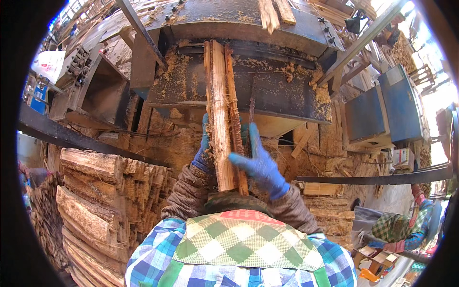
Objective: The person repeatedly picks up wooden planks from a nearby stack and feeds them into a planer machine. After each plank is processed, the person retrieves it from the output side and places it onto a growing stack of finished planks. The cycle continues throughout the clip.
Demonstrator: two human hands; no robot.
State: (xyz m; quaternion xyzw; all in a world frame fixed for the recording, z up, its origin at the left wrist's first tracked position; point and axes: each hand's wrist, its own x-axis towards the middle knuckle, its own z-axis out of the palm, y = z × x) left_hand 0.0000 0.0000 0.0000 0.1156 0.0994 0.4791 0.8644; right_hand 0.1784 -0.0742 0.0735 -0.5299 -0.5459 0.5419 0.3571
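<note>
A long rough wooden board [220, 115] with bark on its edges lies lengthwise in front of me, its far end over the dark metal bed of a machine [277, 91]. Beside its right edge runs a narrow bark-covered strip [234, 110]. My left hand [202, 149], in a blue glove, grips the board from its left side; the wood hides most of its fingers. On the right, my blue-gloved right hand [262, 165] is open with thumb and fingers spread. Its thumb reaches over the strip toward the board; whether it touches cannot be told.
Sawdust covers the machine bed, and two wood pieces [277, 14] lie on its top. Rough boards are stacked [95, 191] to my left, with more at right. Dark metal bars [377, 179] cross both sides. A blue metal box [382, 112] and another person [406, 225] are at right.
</note>
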